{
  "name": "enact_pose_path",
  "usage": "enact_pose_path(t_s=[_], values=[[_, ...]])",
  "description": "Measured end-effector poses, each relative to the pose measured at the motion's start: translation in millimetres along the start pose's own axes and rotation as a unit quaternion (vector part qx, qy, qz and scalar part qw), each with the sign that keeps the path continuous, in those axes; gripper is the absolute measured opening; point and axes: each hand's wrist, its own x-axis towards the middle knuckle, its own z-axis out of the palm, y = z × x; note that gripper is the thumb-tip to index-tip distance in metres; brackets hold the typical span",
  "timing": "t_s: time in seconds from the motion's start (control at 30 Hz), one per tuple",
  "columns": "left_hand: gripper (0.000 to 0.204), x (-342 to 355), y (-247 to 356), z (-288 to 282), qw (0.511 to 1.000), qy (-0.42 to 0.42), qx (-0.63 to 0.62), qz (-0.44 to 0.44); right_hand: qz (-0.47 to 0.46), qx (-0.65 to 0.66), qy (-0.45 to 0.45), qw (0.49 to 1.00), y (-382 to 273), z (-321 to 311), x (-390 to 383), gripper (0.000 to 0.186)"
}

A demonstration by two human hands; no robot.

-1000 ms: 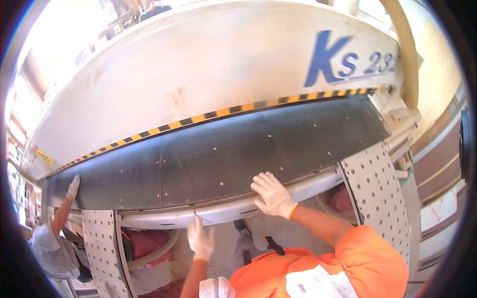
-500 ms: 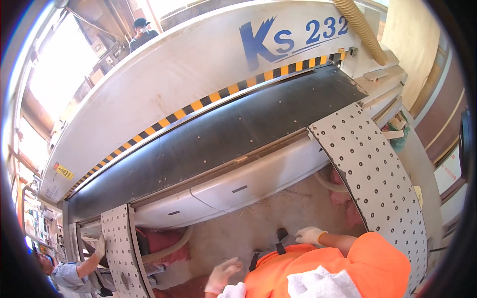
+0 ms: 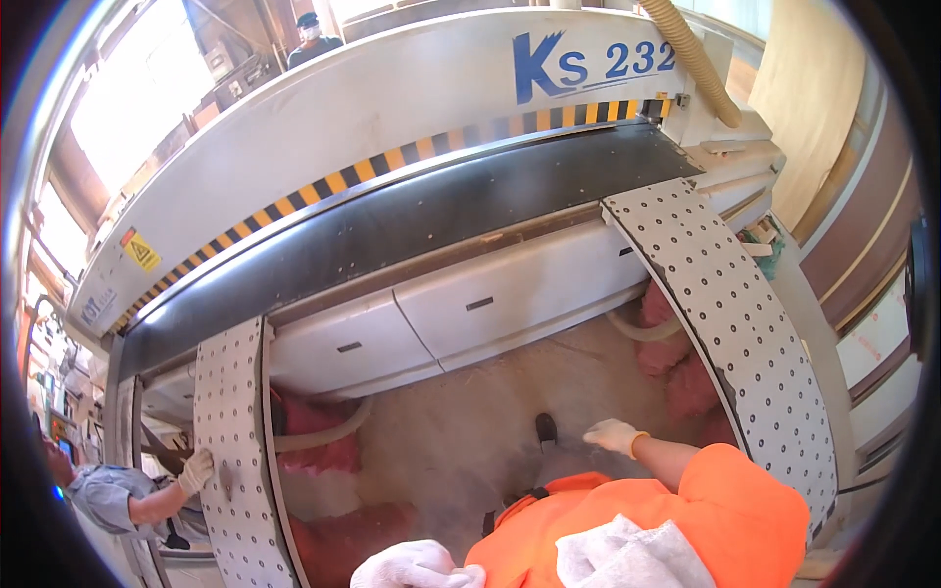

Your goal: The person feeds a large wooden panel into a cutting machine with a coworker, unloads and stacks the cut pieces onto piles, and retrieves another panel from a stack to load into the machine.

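Observation:
My right hand, in a pale glove with a yellow cuff, hangs over the floor with its fingers stretched out and nothing in them. It is closest to the right perforated table arm, without touching it. My orange sleeve and top fill the lower middle. White cloth lies over my front. Another white, crumpled shape shows at the lower edge; no fingers can be made out there, and I do not see my left hand. A dark shoe stands on the floor below.
A big grey machine beam with a yellow-black stripe spans a dark bed. On the left perforated table arm rests a co-worker's gloved hand. Another person stands behind the beam. Red bags and hoses lie beneath.
My left hand has gone from sight at the lower edge. My right hand stays open, extended over the floor. The view has shifted, and the left co-worker's gloved hand sits lower on the table arm.

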Motion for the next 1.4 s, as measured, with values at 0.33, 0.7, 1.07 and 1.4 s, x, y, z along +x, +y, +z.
enact_pose_path(t_s=[0.33,0.7,1.07,1.4], values=[[0.057,-116.8,2.2,-12.2,0.987,0.152,0.026,0.038,-0.337,0.230,-0.370,0.835,-269.3,-34.2,-180.3,0.052],[0.056,-147.9,-2.6,-19.9,0.971,0.226,0.054,0.053,-0.606,0.195,-0.567,0.523,-328.0,-46.9,-288.0,0.063],[0.054,-139.8,-3.7,-23.0,0.964,0.253,0.078,0.033,-0.700,0.178,-0.533,0.440,-334.6,-31.4,-301.9,0.030],[0.053,-115.3,-27.3,-30.2,0.942,0.325,0.087,0.000,-0.811,0.360,0.081,0.453,-308.4,-105.4,-346.1,0.022]])
